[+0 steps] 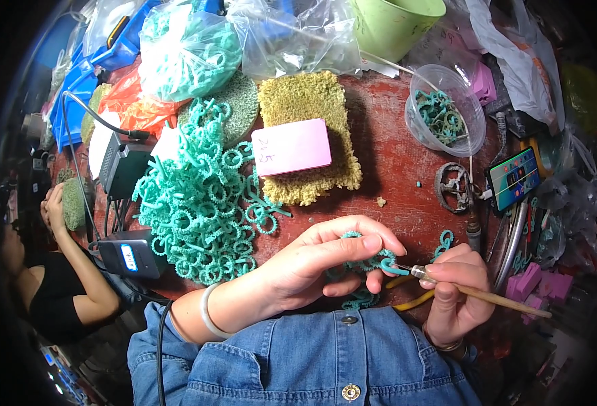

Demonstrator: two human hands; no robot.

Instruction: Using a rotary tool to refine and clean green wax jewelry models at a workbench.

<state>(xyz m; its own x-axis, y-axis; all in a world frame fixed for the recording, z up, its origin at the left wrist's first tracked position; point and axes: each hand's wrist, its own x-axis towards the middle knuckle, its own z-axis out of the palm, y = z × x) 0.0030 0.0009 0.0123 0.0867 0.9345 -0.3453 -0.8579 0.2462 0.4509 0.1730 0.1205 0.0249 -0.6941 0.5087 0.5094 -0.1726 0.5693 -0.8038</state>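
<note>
My left hand (319, 260) pinches a small teal ring piece (373, 260) between thumb and fingers, just above my denim shirt. My right hand (455, 287) grips a wooden-handled tool (488, 296) like a pen, with its metal tip touching the ring piece. More teal ring pieces (359, 298) lie under my left hand. A big heap of teal rings (200, 203) sits to the left on the red table (393, 183).
A pink card (292, 147) lies on a yellow sponge (308, 115). A clear plastic cup (444, 111) holds teal pieces; a phone (513, 179) stands at the right. Bags of rings (187, 47) and a green bucket (393, 20) sit behind. Another person (48, 264) works at the left.
</note>
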